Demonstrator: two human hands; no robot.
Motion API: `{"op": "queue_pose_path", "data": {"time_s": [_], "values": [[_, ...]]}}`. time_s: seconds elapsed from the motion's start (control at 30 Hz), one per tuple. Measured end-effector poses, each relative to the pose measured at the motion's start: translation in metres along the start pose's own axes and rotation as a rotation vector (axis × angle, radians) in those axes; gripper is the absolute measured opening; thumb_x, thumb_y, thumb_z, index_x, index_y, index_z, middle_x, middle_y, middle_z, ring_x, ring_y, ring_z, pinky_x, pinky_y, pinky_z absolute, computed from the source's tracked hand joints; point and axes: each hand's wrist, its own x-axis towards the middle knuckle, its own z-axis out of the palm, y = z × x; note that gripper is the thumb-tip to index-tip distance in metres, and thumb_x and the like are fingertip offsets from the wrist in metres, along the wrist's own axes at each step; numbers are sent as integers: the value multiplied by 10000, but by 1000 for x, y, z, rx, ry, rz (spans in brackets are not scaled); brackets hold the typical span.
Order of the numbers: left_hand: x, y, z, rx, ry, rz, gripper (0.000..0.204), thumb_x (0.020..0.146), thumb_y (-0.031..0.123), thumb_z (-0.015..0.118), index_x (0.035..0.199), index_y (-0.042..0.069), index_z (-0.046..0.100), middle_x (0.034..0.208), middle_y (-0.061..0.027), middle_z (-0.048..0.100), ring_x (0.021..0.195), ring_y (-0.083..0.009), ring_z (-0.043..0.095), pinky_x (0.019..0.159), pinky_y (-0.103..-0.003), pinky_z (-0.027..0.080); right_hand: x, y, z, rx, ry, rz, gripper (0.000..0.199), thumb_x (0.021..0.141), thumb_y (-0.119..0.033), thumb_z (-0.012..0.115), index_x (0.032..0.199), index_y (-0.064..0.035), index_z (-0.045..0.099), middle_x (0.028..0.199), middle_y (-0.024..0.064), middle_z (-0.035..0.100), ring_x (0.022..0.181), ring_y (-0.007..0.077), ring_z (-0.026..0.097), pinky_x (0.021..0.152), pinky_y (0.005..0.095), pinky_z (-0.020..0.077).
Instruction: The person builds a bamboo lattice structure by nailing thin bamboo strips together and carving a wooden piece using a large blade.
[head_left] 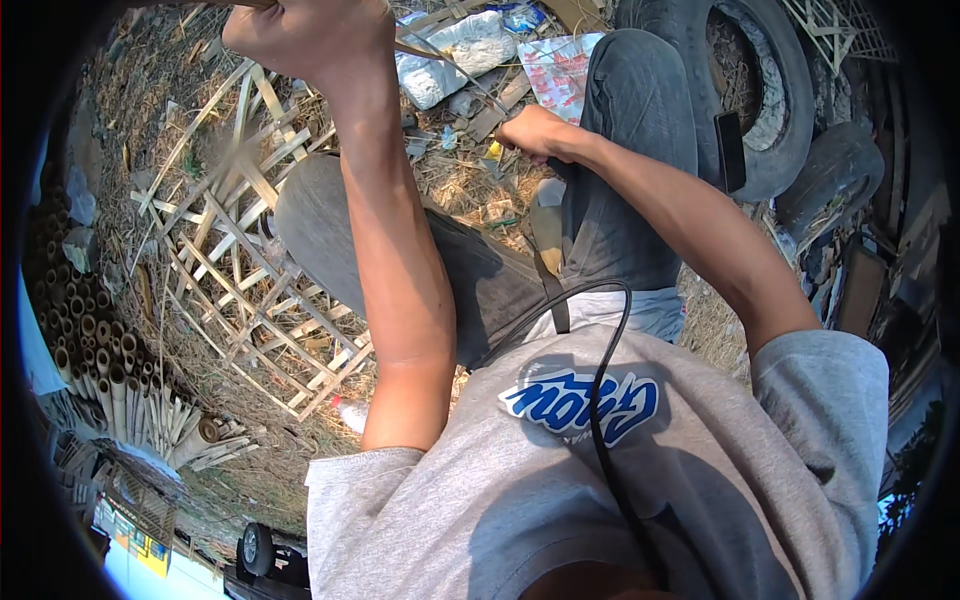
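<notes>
Here the left hand (305,35) is closed in a fist around a thin bamboo strip (440,58), raised above the bamboo lattice (250,290) that lies on the straw-covered ground. The strip's long axis runs from that fist down and rightward toward the right hand (535,132), which is closed low beside the raised right knee (640,80); it seems to grip a small tool with a yellow part, though what exactly I cannot tell. The strip spans the gap between the two hands, with the left hand holding its upper end and the right hand nearest its lower end.

Right of the lattice, scrap wood and plastic bags (455,50) crowd the ground under the strip. Beyond the knee sits an old tyre (770,90). Left of the lattice, cut bamboo poles (100,370) are stacked, so open room lies mostly above the lattice.
</notes>
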Motion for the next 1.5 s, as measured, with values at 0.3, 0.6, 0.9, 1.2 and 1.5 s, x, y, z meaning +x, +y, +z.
{"op": "queue_pose_path", "data": {"time_s": [0.3, 0.6, 0.9, 1.2, 1.5], "values": [[58, -52, -59, -163, -197, 142, 262, 1034, 124, 493, 808, 52, 383, 635, -49, 414, 468, -141, 404, 438, -303, 395, -25, -8, 33, 5, 334, -41, 379, 716, -220, 697, 905, 108, 718, 991, 317, 718, 977, 399, 724, 877, 408, 564], [3, -25, -16, 35, -196, 129, 392, 1038, 266, 502, 688, 110, 424, 544, 1, 408, 415, -112, 370, 400, -292, 331, -14, 20, 9, -159, 441, -48, 421, 733, -267, 706, 1016, 40, 753, 1086, 274, 727, 1051, 395, 718, 895, 456, 566], [19, -11, -21, -243, -234, 53, 400, 997, 120, 491, 635, 108, 320, 528, 13, 328, 418, -96, 264, 414, -271, 252, -19, 20, -17, -10, 421, -124, 423, 757, -336, 732, 939, 46, 750, 921, 242, 748, 896, 362, 746, 789, 424, 567], [8, -4, -45, -237, -340, 44, 435, 1012, 190, 490, 625, 131, 301, 521, 26, 240, 417, -103, 209, 392, -297, 212, -91, -55, -46, 533, 697, -942, 505, 893, -327, 779, 522, -92, 529, 458, -33, 471, 406, 57, 458, 413, 273, 334], [-5, -1, -31, -188, -321, 66, 449, 1005, 194, 471, 603, 144, 277, 496, 21, 225, 410, -120, 187, 395, -302, 214, 22, 24, 88, 312, 218, -143, 417, 745, -262, 703, 943, 105, 712, 977, 285, 726, 922, 338, 740, 828, 400, 564]]}}
